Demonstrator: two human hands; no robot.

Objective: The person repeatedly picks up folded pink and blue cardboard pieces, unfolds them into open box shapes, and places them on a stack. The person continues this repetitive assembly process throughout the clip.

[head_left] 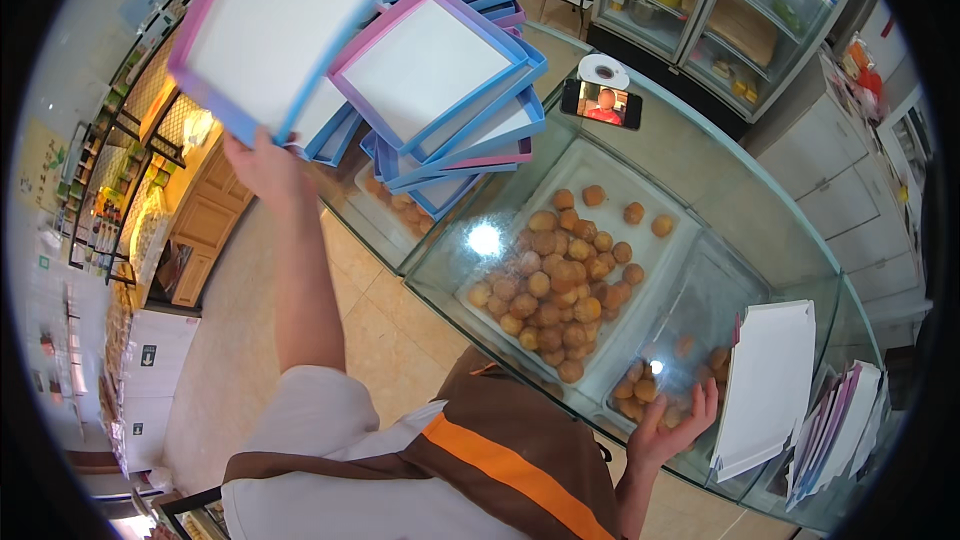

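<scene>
my left hand (270,168) pinches one shallow, square cardboard tray (275,35) by its edge; similar trays (430,70), too overlapped to count, stack up right of those fingers. my right hand (672,432) spreads its fingers over the smooth glass counter (705,175), beside one flat white board (768,380).

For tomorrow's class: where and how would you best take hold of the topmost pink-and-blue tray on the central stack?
Probably at its near corner, coming from the person's side. The tray lies open side up and turned on the stack, so that corner points toward the person, and its raised walls offer an edge to pinch.
</scene>
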